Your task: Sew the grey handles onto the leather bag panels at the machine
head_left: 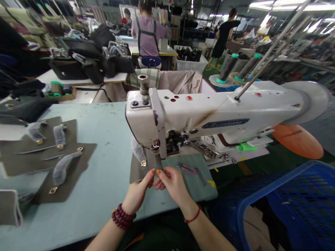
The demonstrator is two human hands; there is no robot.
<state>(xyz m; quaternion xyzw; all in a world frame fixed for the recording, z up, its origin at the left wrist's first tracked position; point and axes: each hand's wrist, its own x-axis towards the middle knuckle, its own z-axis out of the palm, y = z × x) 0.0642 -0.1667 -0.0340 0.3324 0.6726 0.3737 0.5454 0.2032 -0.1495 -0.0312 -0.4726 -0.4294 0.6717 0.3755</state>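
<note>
A grey-brown bag panel [135,171] lies under the head of a white sewing machine [183,113], its upper part hidden there. It carries a strap in clear plastic [137,150] and a gold-coloured buckle [143,165]. My left hand [137,195] pinches the panel's near edge, thumb on top. Close beside it, my right hand [175,184] has its thumb and fingers closed at the panel's near right corner; what lies between the fingertips is partly hidden. Pink-handled thread snips [186,168] rest on the machine bed, right of my right hand.
More panels with plastic-wrapped straps [70,176] lie on the left of the table [110,209]. Black bags [89,62] crowd a bench behind. A blue plastic basket [243,209] stands at the lower right. Thread cones [227,68] stand behind the machine. Other people work farther back.
</note>
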